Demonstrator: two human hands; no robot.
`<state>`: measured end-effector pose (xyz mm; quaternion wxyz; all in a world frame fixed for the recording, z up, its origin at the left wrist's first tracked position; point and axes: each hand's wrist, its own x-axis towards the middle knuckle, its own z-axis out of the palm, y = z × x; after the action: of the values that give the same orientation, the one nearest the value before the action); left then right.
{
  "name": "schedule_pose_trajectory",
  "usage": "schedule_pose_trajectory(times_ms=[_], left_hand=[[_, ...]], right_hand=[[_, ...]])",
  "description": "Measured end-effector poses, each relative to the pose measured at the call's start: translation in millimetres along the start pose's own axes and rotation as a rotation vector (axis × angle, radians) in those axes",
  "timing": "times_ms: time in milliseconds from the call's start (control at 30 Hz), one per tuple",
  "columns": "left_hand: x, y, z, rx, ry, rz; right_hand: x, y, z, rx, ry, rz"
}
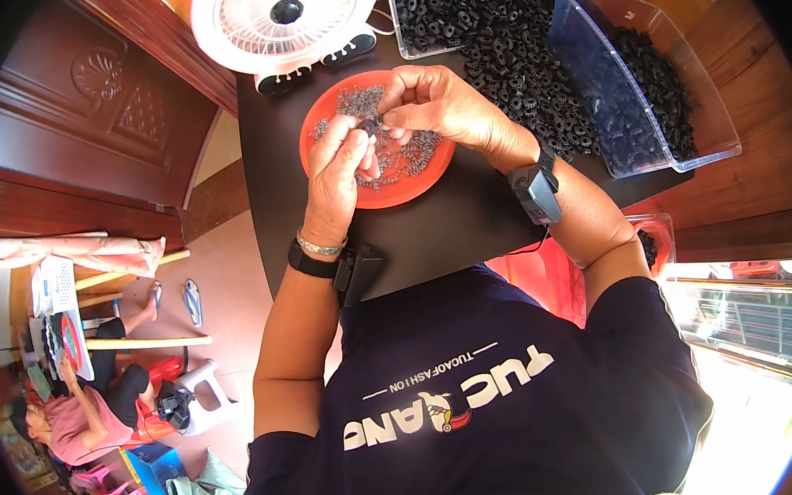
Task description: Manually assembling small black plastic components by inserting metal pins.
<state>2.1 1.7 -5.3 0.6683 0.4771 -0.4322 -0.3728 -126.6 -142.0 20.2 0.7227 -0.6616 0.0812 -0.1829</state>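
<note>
Over a round red tray (420, 187) on the dark table, my two hands meet at a small black plastic part (368, 127). My left hand (341, 159) pinches this part between thumb and fingers. Just to its right, my right hand (441, 109) has thumb and forefinger pressed together against the part; whether a small piece sits between those fingertips is hidden. Many small grey metal springs (419, 157) lie scattered in the tray beneath my hands.
A white fan (289, 12) stands behind the tray. Black parts (527, 79) heap up at the right, beside a clear bin (679, 67) holding more and another clear box (402, 24). At far left a co-worker (84, 421) sits at a small table.
</note>
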Motion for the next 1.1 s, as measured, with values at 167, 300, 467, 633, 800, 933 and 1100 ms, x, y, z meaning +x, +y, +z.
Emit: schedule_pose_trajectory(times_ms=[167, 300, 467, 633, 800, 933, 1100], left_hand=[[-0.6, 1.9, -3.0, 0.083, -0.050, -0.028], [0.8, 0.1, -6.4, 0.034, -0.065, -0.016], [-0.7, 2.0, -4.1, -0.009, -0.050, -0.045], [-0.8, 0.8, -3.1, -0.014, -0.073, -0.026], [-2.7, 1.1, -2.4, 0.041, -0.075, 0.002], [-5.1, -0.6, 4.3, 0.175, -0.039, 0.049], [-2.2, -6.0, 4.4, 0.278, 0.000, 0.109]], right_hand=[[1.1, 0.5, 0.4, -0.065, -0.026, 0.012], [1.3, -3.5, -6.3, -0.030, -0.006, -0.041], [-1.1, -6.7, 0.5, 0.067, -0.028, -0.040], [-0.7, -2.7, 1.0, 0.099, -0.048, 0.020], [-2.1, -5.3, -0.3, 0.083, -0.069, 0.048], [-5.5, -7.1, 2.8, -0.056, -0.084, -0.011], [-5.7, -8.6, 12.5, -0.315, 0.029, -0.062]])
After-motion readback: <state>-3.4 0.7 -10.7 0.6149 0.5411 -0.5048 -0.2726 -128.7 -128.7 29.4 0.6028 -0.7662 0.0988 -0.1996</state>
